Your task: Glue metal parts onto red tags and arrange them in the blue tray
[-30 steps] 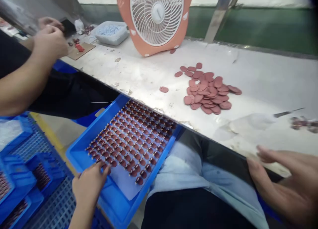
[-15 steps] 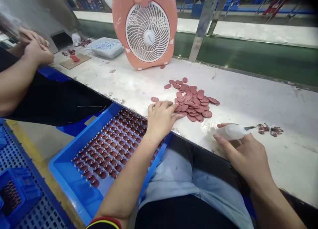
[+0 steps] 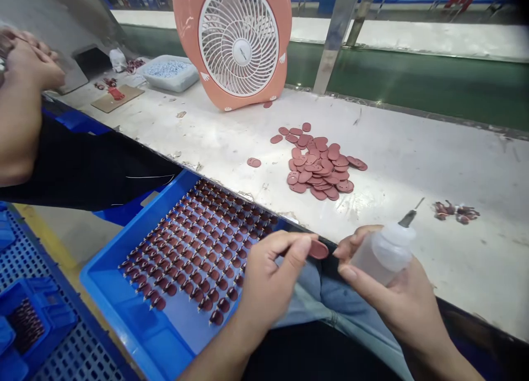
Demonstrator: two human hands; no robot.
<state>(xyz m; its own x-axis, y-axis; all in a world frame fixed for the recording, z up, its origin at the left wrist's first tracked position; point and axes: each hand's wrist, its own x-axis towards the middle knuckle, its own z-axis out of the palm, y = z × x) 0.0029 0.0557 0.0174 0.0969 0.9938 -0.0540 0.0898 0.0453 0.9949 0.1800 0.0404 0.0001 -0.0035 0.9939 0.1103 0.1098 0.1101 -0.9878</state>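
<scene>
Disc (image 3: 318, 249), reddish-brown oval: pinched between thumb and forefinger of the left hand (image 3: 268, 279), just off the bench's (image 3: 413, 161) near edge, above the lap. Bottle (image 3: 382, 251), clear, needle tip (pointing up and away): gripped in the right hand (image 3: 388, 293), just beside the disc. Pile (image 3: 320, 169) of like discs: mid-bench. Tray (image 3: 136, 320), blue, rows of small dark parts: below the near edge. Fan (image 3: 237, 39), pink: far edge; hub label too small to read.

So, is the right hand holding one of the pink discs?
No, the right hand grips a small needle-tipped bottle; the pink disc is pinched in the left hand.
</scene>
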